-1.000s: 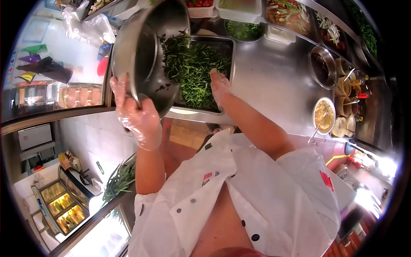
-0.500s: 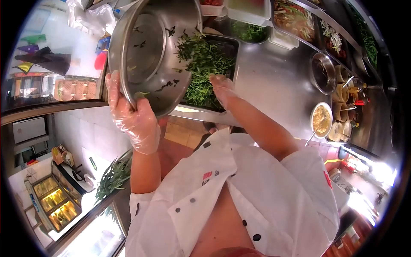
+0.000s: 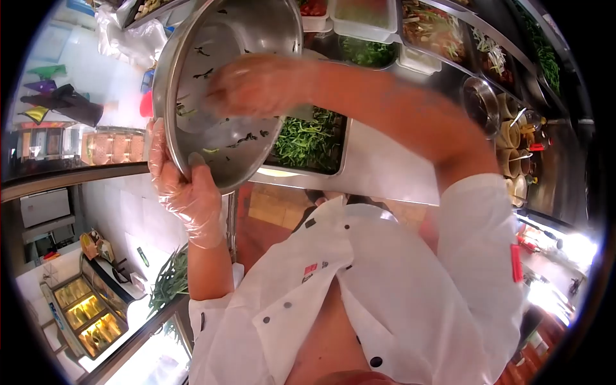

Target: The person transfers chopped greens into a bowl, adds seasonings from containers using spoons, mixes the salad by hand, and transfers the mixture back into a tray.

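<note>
My left hand [image 3: 189, 199], in a clear plastic glove, grips the rim of a large steel mixing bowl [image 3: 234, 151]. The bowl is tilted, and scraps of dark leaf cling to its inside. Inside it is my right hand [image 3: 256, 86], gloved as well, close to the bowl's inner surface; motion blur hides its fingers, so I cannot tell whether they hold anything. Below and right of the bowl, chopped greens [image 3: 305, 144] fill a dark rectangular tray [image 3: 344, 144], partly covered by the bowl and my right forearm.
Behind the tray stand a container of chopped green herbs [image 3: 367, 51] and a white plastic tub [image 3: 364, 22]. A steel bowl [image 3: 480, 106] and seasoning pots [image 3: 511, 138] line the right side. A clear plastic bag [image 3: 131, 35] lies at the upper left.
My right hand has left the greens in the tray and moved up and left into the bowl. The bowl has shifted slightly left, still in my left hand.
</note>
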`<state>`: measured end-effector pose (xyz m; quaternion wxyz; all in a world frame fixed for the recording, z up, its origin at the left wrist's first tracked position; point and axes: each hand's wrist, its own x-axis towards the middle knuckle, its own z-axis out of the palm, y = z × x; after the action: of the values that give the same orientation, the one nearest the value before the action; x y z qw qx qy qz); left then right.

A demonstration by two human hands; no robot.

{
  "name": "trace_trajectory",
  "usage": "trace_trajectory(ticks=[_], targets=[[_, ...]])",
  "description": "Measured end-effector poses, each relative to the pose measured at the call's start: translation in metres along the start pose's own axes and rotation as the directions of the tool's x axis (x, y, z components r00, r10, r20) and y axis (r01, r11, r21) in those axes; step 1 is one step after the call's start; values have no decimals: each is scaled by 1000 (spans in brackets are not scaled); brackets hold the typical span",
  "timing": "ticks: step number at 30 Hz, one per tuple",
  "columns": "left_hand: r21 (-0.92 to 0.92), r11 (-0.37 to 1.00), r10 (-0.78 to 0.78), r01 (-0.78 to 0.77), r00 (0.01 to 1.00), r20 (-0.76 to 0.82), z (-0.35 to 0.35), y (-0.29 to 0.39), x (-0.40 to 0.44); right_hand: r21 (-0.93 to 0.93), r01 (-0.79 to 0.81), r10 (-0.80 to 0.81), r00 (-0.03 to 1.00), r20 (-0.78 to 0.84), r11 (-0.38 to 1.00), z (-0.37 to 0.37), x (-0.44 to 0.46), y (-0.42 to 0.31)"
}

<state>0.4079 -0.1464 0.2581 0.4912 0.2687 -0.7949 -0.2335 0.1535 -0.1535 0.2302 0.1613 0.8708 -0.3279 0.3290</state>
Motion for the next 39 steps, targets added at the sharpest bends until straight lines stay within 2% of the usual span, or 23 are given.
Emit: trace_trajectory(ticks=[1, 2, 6, 9, 11, 12, 13, 14, 15, 16, 18, 20, 22, 25, 27, 28, 29, 31, 34, 35, 36, 38, 39], targets=[[-65, 996, -55, 53, 998, -32, 6, 10, 5, -20, 199, -198, 979, 49, 980, -8, 25, 4], [-67, 997, -48, 46, 998, -31, 8, 13, 10, -28, 199, -197, 979, 48, 980, -2, 29, 12], [-272, 921, -290, 278, 957, -6, 7, 9, 14, 262, -274, 196, 937, 290, 925, 25, 30, 67], [-328, 892, -327, 312, 945, 12, 0, 7, 15, 46, -346, 292, 850, 438, 937, -33, 8, 84], [-206, 957, -202, 204, 979, 31, -8, 6, 19, 23, -669, 661, 739, 134, 743, 36, -69, 111], [-206, 959, -194, 193, 981, 16, -8, 6, 21, 100, -817, 763, 568, 307, 568, 32, -84, 81], [-276, 918, -290, 285, 957, 21, -5, 7, 23, 132, -841, 785, 539, 305, 525, 85, -125, 75], [-345, 864, -379, 368, 925, 38, -2, 6, 26, 395, -823, 773, 542, 329, 409, 129, -154, 66], [-366, 847, -404, 386, 914, 29, 1, 0, 28, -113, -742, 682, 531, 504, 661, 104, -120, 40], [-362, 851, -396, 380, 918, 34, 4, 2, 31, -48, -667, 662, 723, 199, 743, 99, -117, 8], [-467, 765, -502, 444, 865, 0, 11, 7, 30, 159, -796, 705, 594, 388, 584, 55, -48, 0], [-408, 803, -451, 435, 890, 63, 6, 2, 28, 282, -477, 474, 877, 83, 833, 29, 0, 4], [-555, 733, -394, 393, 911, 125, 12, 2, 28, 66, -34, 22, 984, 177, 997, 1, 51, 13], [-503, 761, -395, 410, 908, 142, 14, 3, 29, 126, -215, 182, 955, 233, 969, -28, 54, 10], [-407, 792, -437, 456, 888, 145, 10, 4, 27, -94, -313, 293, 684, 668, 945, -43, 70, 47], [-411, 792, -439, 452, 889, 133, 7, 5, 27, -102, -463, 435, 703, 562, 880, -38, 35, 74], [-424, 799, -410, 426, 902, 134, 4, 7, 27, 0, -610, 586, 762, 276, 792, -9, -14, 93], [-356, 868, -331, 346, 938, 103, -2, 5, 29, 158, -877, 828, 480, 291, 453, 12, -82, 87], [-499, 766, -428, 404, 901, 73, 12, 9, 29, 281, -934, 915, 298, 273, 220, 97, -137, 21], [-573, 735, -436, 363, 900, 12, 23, 27, 31, 305, -885, 850, 438, 292, 351, 116, -141, 11], [-565, 739, -432, 367, 901, 20, 22, 23, 30, 314, -885, 854, 434, 288, 343, 105, -118, 0], [-568, 701, -464, 432, 881, 96, 19, 9, 27, 359, -921, 949, 239, 206, 155, 49, -40, -15], [-553, 718, -457, 422, 886, 83, 22, 15, 29, 352, -892, 942, 328, 71, 284, 36, -20, 3]])
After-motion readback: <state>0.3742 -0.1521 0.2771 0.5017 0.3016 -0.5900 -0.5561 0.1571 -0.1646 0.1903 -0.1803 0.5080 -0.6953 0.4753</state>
